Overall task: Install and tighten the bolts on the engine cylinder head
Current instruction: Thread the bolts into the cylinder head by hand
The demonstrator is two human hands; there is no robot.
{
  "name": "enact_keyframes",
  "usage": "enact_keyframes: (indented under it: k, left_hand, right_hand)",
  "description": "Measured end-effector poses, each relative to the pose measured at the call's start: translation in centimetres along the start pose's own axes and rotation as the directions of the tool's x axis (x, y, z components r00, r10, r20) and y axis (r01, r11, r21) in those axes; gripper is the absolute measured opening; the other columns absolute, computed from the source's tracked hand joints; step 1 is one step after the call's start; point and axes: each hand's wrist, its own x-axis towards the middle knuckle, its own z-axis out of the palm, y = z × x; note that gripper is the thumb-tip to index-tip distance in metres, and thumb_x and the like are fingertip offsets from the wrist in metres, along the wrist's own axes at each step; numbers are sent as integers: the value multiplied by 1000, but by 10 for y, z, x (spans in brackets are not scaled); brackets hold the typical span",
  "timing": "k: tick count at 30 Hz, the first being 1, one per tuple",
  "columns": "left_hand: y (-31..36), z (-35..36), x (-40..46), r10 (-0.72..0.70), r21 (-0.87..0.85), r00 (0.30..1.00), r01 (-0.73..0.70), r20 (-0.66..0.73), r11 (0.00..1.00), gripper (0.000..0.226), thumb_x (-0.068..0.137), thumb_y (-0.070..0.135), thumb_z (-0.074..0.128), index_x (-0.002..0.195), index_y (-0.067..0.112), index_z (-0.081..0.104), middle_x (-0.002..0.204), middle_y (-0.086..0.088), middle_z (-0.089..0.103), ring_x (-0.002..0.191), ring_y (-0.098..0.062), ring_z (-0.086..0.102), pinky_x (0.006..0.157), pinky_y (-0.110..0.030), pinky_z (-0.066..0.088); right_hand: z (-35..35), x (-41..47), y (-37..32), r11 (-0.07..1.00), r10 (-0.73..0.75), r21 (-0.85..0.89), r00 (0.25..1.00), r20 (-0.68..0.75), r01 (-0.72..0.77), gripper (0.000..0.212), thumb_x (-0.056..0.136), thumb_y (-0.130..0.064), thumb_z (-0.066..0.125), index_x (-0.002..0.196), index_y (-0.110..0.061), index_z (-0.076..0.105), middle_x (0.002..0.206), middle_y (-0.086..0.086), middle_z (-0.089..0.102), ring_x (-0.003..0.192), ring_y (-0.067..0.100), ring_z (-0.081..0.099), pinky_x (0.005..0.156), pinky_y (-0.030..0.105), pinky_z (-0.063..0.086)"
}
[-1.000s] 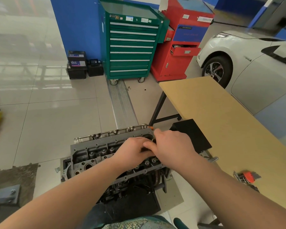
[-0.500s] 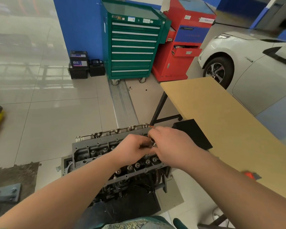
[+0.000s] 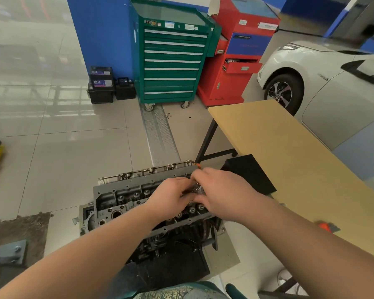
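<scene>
Metal glints between your left hand (image 3: 171, 196) and right hand (image 3: 221, 190), both pinched on a small bolt (image 3: 197, 188) over the cylinder head (image 3: 125, 196); tilt it and threads may cross

1. The cylinder head (image 3: 125, 197) is a grey metal casting, lying top-up on a dark stand on the tiled floor, its long side running left to right.
2. Round valve springs sit in rows in its open top, with bolt holes dotting the flat rim.
3. A small shiny metal part, probably a bolt (image 3: 198, 188), shows over its right end, mostly hidden.
</scene>
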Motion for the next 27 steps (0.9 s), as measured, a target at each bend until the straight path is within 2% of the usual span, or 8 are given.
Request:
enact_keyframes:
  k: [3, 7, 11, 13, 16, 21, 24, 27]
  left_hand:
    - [-3, -6, 3, 43, 46, 991, -50, 125, 998, 6, 100, 27, 66, 104, 29, 70, 93, 21, 68, 88, 3, 64, 83, -22, 53]
    - [2, -1, -3, -14, -81, 991, 25, 136, 996, 24, 96, 33, 73, 108, 52, 66, 105, 29, 72, 103, 12, 66, 93, -11, 51]
    - [3, 11, -5, -80, -43, 996, 82, 37, 996, 8, 98, 18, 67, 99, 26, 69, 90, 10, 73, 82, -6, 69, 81, -35, 60]
    - [3, 6, -1, -61, -58, 997, 64, 53, 996, 11, 99, 18, 68, 92, 25, 65, 82, 13, 69, 75, -3, 67, 74, -27, 57]
    - [6, -4, 5, -13, -87, 984, 29, 179, 996, 17, 101, 23, 70, 95, 37, 61, 81, 23, 67, 77, 5, 65, 72, -9, 47]
    - [3, -7, 5, -2, -134, 993, 17, 116, 991, 17, 90, 42, 77, 105, 39, 69, 97, 27, 72, 94, 5, 69, 87, -17, 54]
    - [0, -10, 7, 23, -69, 996, -17, 87, 997, 15, 92, 39, 64, 97, 27, 70, 85, 17, 73, 80, -3, 69, 75, -23, 55]
    - [-5, -12, 11, 44, -85, 989, -32, 141, 996, 8, 99, 28, 71, 102, 21, 73, 90, 11, 75, 84, -8, 71, 79, -25, 56]
  right_hand:
    - [5, 0, 4, 997, 13, -74, 999, -30, -15, 21, 102, -41, 58, 110, -24, 48, 88, -4, 60, 71, 15, 57, 61, 37, 55]
    - [11, 2, -6, 961, 147, -218, 982, -120, -170, 45, 105, -64, 33, 89, -23, 44, 60, -4, 39, 47, 10, 34, 43, 27, 29]
    - [9, -1, -6, 996, 50, -66, 993, -107, -57, 41, 99, -64, 49, 112, -25, 52, 89, -5, 60, 75, 17, 61, 58, 33, 50]
    - [3, -2, -3, 999, -37, -2, 999, -28, 37, 29, 99, -43, 62, 120, -26, 51, 105, -5, 60, 92, 18, 62, 72, 36, 55]
    - [4, 0, -4, 998, 27, -56, 1000, 8, -27, 22, 103, -38, 58, 116, -21, 52, 99, -2, 62, 82, 17, 56, 67, 35, 51]
    - [10, 7, -6, 964, 201, -166, 977, -71, -210, 59, 101, -72, 30, 99, -20, 59, 66, -3, 44, 67, 20, 56, 53, 32, 46]
    - [7, 5, -3, 997, 70, 27, 997, -26, -69, 37, 100, -58, 54, 112, -23, 51, 91, -3, 58, 82, 19, 61, 65, 37, 55]
    - [2, 2, 4, 999, -6, 36, 999, 32, 5, 26, 99, -33, 66, 117, -26, 48, 99, -2, 63, 86, 20, 64, 68, 37, 57]
